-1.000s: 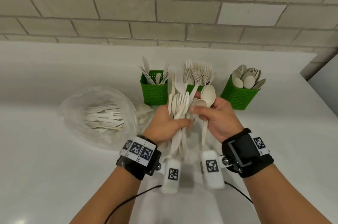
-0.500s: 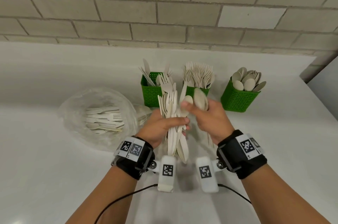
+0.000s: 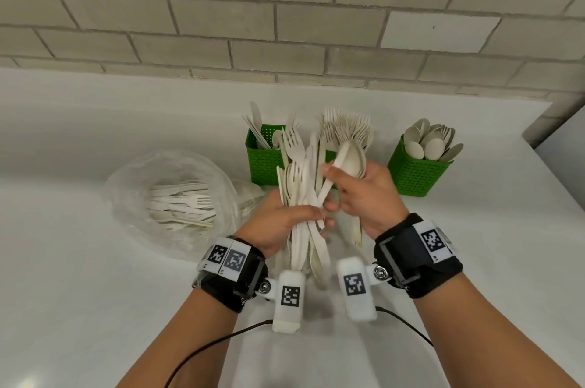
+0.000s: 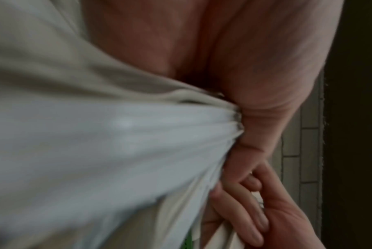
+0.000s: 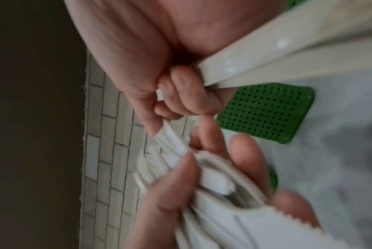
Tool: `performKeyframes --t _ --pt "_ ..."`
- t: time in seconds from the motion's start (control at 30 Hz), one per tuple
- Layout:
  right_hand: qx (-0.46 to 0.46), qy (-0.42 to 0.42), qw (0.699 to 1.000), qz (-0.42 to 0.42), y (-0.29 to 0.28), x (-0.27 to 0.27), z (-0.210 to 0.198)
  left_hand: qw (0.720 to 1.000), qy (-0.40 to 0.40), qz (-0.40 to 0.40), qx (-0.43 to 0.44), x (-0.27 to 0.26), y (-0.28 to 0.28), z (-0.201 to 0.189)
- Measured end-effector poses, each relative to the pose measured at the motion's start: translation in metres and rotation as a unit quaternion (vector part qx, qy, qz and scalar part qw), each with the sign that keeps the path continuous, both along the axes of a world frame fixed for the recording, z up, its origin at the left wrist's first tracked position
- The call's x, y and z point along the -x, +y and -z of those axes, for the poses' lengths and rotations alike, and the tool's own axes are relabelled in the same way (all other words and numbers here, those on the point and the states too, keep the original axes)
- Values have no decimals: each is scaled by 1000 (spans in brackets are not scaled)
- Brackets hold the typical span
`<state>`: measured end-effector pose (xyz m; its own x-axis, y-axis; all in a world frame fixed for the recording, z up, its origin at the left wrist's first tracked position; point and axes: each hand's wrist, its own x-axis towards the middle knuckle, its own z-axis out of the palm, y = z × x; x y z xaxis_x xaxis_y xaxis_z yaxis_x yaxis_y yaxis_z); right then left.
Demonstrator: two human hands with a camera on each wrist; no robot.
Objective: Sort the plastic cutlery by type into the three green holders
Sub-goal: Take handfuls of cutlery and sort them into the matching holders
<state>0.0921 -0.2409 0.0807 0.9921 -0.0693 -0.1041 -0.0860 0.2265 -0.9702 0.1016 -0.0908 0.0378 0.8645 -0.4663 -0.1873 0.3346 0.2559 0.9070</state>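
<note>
My left hand (image 3: 285,220) grips a mixed bundle of white plastic cutlery (image 3: 300,191) upright above the counter; forks and knives stick out of it. My right hand (image 3: 364,194) holds spoons (image 3: 349,156) against its palm and pinches a piece at the bundle. Three green holders stand behind: the left holder (image 3: 264,159) has knives, the middle holder (image 3: 330,155), mostly hidden by the bundle, has forks (image 3: 346,126), the right holder (image 3: 418,172) has spoons. In the left wrist view the bundle (image 4: 117,143) fills the frame. The right wrist view shows handles (image 5: 255,55) under curled fingers (image 5: 189,94).
A clear plastic bag (image 3: 171,197) with more loose white cutlery lies on the white counter (image 3: 79,277) to the left. A brick wall (image 3: 285,14) runs behind the holders. The counter's right edge (image 3: 550,172) is beyond the right holder. Black cables trail from both wrists.
Both hands have drifted slightly left and toward me with the bundle. My right hand has lowered the spoons from upright and reached its fingers into the bundle.
</note>
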Motion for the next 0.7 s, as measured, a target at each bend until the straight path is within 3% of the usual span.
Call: performKeyframes --t 0.1,0.2,0.27,0.33,0.4,0.47,0.6,0.63,0.67,0.7 --pt "-32 -32 994 102 -15 -8 6 994 26 -102 6 -4 5 5" --pt "-21 -28 994 108 -25 -6 14 986 31 -163 14 -8 11 9" --pt "12 -14 994 108 -29 -3 19 983 16 -181 -7 -9 13 9" --pt "113 -34 983 141 -38 -3 19 980 -4 -192 -51 -11 15 9" --pt "320 -82 926 184 -49 -3 17 975 -34 -190 -110 -13 17 11" --pt "482 -152 849 155 -52 2 10 970 -72 -173 -157 -14 19 12" --pt "652 -100 741 -122 -31 6 12 971 -126 -115 -166 -10 14 6" --pt "646 -91 741 -157 -28 5 19 976 -120 -107 -145 -9 12 4" --pt "591 -79 787 -159 -27 4 23 982 -103 -107 -115 -8 12 1" --pt "501 -55 854 -129 -29 2 28 988 -76 -114 -74 -7 12 -1"
